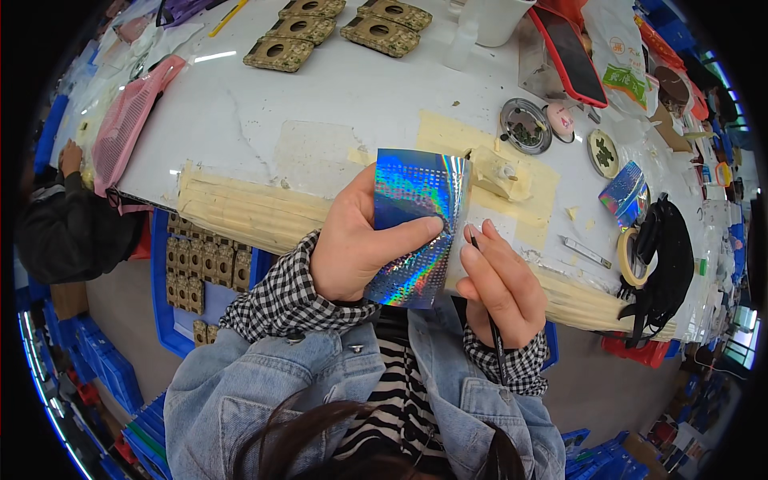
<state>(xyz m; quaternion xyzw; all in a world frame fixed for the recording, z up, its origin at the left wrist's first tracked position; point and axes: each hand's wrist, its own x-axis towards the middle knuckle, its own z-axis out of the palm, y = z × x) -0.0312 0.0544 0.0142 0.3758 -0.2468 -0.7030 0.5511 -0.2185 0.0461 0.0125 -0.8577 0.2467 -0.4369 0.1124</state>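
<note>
My left hand (pixel 352 240) grips a shiny holographic blue sheet (pixel 416 216), curled a little, with the thumb pressed across its front. My right hand (pixel 500 284) is right beside the sheet's right edge and holds a thin black stick-like tool (pixel 492 320) that runs down along the palm, its tip touching the sheet's edge. Both hands are held over the near edge of the white worktable (pixel 320 104), which is padded with layers of beige tape (pixel 240 212).
Several camouflage-patterned pieces with holes (pixel 336 32) lie at the table's far side. A round metal dish (pixel 526 126), a second holographic sheet (pixel 624 192), a tape roll (pixel 628 256) and a black bag (pixel 668 256) sit to the right. Below the table's left is a blue crate (pixel 180 320); another person sits at far left (pixel 68 216).
</note>
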